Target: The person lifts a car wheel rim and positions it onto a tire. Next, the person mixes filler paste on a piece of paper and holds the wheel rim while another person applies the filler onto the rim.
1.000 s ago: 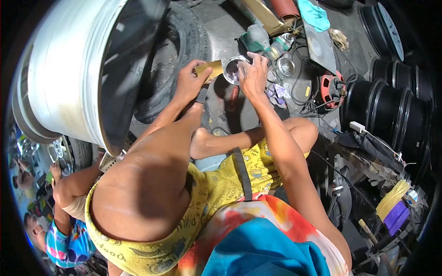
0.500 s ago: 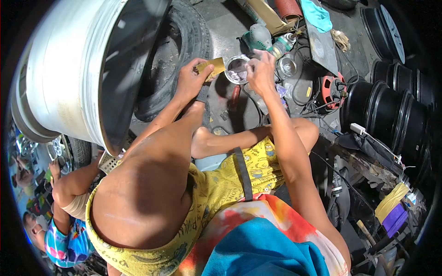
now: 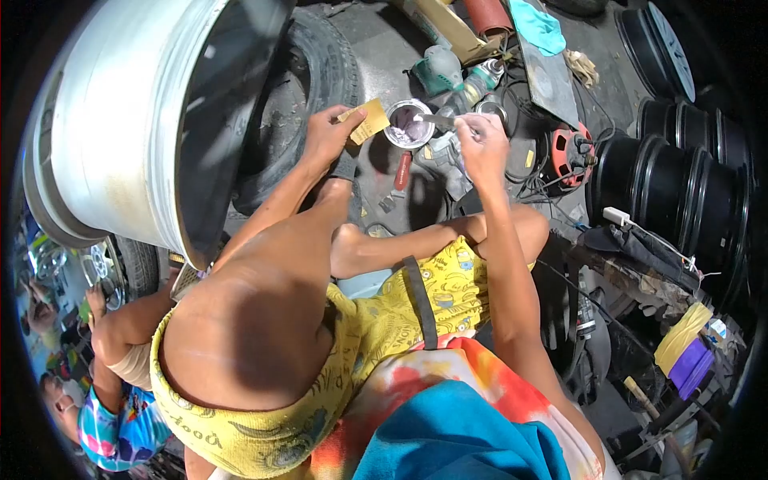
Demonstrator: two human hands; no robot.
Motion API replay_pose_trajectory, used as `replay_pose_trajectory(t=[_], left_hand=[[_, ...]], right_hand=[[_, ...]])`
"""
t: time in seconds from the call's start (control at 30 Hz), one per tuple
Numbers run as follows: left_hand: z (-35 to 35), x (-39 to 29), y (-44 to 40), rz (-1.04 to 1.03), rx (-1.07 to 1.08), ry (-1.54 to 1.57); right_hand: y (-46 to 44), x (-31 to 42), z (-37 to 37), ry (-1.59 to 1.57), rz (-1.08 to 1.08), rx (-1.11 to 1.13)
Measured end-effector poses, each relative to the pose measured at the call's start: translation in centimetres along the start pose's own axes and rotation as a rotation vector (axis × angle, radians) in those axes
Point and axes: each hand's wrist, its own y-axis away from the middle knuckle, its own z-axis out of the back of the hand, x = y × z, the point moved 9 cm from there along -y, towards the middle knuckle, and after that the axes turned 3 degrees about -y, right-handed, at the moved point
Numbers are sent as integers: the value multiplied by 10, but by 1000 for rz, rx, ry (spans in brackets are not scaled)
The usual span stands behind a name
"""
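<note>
In the head view, the can sits between the hands, its open mouth up and pale paste inside. The right hand, on the can's right, has its fingers pinched on a spatula; the blade's long axis runs leftward, its tip over the mouth. The left hand grips a yellow card, its far edge just beside the rim. Both hands look about equally near.
</note>
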Motion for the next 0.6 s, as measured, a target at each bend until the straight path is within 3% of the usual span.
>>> replay_pose_trajectory(t=[0.17, 0.27, 0.6], left_hand=[[3, -12, 6, -38, -39, -67], [3, -16, 11, -44, -26, -58], [2, -13, 12, -52, -16, -50]], right_hand=[[1, 45, -52, 383, 420, 179], [-2, 33, -91, 520, 496, 248], [-7, -7, -135, 545, 438, 406]])
